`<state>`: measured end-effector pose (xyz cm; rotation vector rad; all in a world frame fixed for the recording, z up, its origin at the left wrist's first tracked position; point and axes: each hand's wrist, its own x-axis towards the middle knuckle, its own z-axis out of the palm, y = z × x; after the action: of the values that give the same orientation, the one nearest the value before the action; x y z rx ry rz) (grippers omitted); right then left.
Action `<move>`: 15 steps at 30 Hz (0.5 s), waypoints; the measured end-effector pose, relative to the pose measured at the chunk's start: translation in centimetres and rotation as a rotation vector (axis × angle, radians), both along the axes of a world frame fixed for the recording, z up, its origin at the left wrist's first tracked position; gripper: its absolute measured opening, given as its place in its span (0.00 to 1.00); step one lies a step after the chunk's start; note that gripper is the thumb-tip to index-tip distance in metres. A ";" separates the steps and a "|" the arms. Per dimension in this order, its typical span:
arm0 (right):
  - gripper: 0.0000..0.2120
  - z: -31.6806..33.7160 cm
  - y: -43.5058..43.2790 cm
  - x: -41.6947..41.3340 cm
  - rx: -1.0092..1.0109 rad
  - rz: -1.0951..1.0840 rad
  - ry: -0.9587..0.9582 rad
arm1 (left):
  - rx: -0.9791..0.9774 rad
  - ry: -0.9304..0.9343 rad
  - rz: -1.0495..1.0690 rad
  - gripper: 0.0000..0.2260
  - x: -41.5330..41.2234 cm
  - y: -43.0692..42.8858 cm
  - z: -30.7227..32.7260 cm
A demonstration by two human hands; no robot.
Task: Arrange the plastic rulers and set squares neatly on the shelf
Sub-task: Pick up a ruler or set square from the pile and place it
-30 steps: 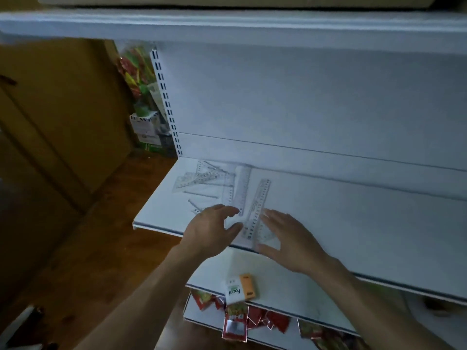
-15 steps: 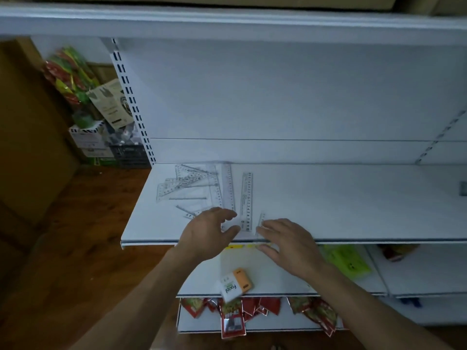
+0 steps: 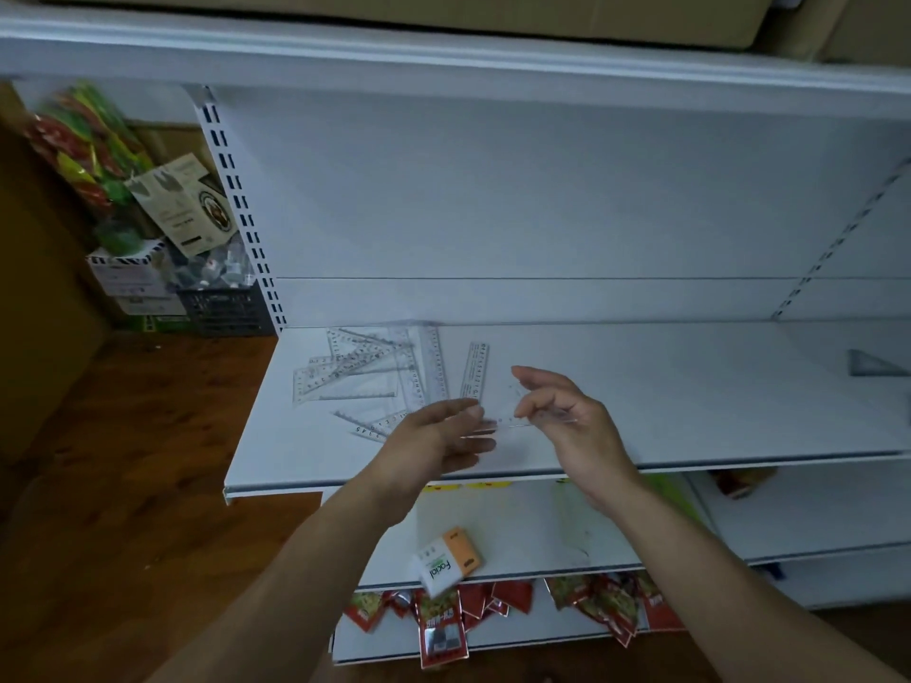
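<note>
Your right hand (image 3: 572, 421) appears to pinch a clear set square (image 3: 505, 417) by one edge with curled fingers, just above the front of the shelf (image 3: 690, 416). Your left hand (image 3: 438, 443), fingers straight and together, touches its other side. The rulers (image 3: 365, 374) lie overlapped at the shelf's left end. Judge the plastic light, stiff, slick and hard to see: grip edges or corners and do not flex it.

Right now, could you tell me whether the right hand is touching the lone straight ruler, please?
Apart. In the head view bare shelf shows between the right hand, which pinches a clear set square, and the lone straight ruler.
</note>
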<state>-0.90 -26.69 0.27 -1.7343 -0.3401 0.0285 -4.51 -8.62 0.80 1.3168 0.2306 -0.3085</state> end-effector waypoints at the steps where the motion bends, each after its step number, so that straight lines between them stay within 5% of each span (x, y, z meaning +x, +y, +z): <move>1: 0.18 0.0 -0.1 -0.2 0.001 -0.001 -0.002 | -0.032 -0.001 0.001 0.11 0.0 -0.3 0.0; 7: 0.24 0.4 -3.3 -1.6 0.036 -0.029 0.155 | -0.023 -0.109 0.113 0.07 1.0 -2.8 0.3; 12: 0.08 1.2 -7.7 -2.1 0.006 -0.195 0.246 | 0.040 -0.191 0.068 0.07 1.7 -7.3 0.9; 15: 0.07 1.6 -11.5 -2.5 0.001 -0.265 0.231 | 0.038 -0.203 0.002 0.06 2.0 -11.4 1.1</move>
<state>-3.37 -38.17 1.90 -1.7422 0.0602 0.0367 -2.54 -20.07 1.86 1.3755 0.0668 -0.1675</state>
